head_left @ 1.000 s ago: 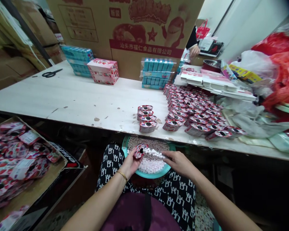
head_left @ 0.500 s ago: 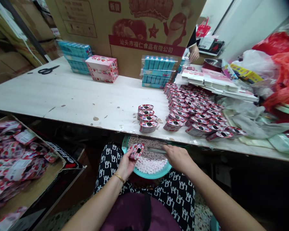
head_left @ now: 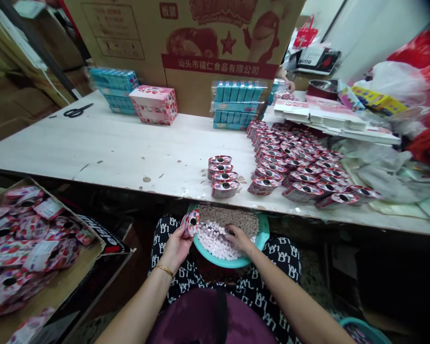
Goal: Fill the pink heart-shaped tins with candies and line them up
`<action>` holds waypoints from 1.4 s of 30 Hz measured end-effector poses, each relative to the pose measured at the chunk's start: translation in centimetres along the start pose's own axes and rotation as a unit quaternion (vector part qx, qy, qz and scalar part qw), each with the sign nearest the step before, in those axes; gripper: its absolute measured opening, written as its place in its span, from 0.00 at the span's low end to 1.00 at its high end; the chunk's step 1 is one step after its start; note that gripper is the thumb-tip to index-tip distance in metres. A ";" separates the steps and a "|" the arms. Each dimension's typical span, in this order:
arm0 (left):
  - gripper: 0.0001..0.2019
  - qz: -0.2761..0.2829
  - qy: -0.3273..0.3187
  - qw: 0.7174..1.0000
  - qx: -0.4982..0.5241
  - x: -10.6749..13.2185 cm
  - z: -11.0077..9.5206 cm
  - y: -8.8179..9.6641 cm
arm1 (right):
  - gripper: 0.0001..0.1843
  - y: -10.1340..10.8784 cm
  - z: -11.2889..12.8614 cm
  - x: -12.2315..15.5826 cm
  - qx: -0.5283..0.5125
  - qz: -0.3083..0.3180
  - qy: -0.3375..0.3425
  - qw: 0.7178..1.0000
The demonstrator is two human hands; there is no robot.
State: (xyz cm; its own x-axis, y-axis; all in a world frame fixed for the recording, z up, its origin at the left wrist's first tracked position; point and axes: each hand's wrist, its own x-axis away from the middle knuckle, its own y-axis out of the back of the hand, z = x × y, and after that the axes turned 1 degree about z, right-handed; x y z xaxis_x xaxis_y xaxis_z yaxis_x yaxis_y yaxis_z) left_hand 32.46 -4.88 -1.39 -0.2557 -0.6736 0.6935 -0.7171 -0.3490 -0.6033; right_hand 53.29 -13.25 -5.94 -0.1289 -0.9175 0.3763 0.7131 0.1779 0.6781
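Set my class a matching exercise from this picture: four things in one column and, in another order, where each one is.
Things
1. scissors
2. teal basin
3. small pink container
4. right hand

Places
A. on the person's lap, just below the table edge
B. held in the left hand, beside the basin's rim
C. on the far left end of the table
D. fingers down in the candies in the basin

Pairs: 1-C, 2-A, 3-B, 4-D
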 end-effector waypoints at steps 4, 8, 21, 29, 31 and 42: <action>0.08 0.015 0.002 1.000 -0.005 -0.5 1.1 -1.0 | 0.17 4.5 1.1 2.4 -0.046 -0.013 0.052 0.997; 0.07 0.023 0.037 0.999 -0.010 -0.7 3.0 -2.3 | 0.16 9.2 4.7 4.7 0.070 -0.009 0.079 0.994; 0.06 0.040 0.076 0.996 -0.014 -0.9 4.8 -2.5 | 0.14 11.8 11.4 7.1 0.414 -0.009 0.066 0.908; 0.06 0.051 -0.012 0.998 -0.046 -0.2 0.5 -0.7 | 0.18 3.6 2.3 2.4 0.267 0.060 -0.086 0.958; 0.06 0.036 -0.018 0.998 -0.045 0.0 -0.1 -0.4 | 0.19 1.4 1.8 1.2 0.233 0.064 -0.081 0.967; 0.04 0.060 -0.010 0.996 -0.071 0.4 1.9 -0.8 | 0.17 9.2 2.9 6.7 0.146 0.012 0.006 0.989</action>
State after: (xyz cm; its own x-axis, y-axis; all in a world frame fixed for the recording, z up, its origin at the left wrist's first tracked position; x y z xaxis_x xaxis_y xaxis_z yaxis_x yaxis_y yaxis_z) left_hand 34.19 -6.10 -1.37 -0.3323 -0.7187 0.6107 -0.7674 -0.1704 -0.6181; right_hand 57.02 -16.70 4.61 -0.1049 -0.9152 0.3892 0.4863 0.2942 0.8228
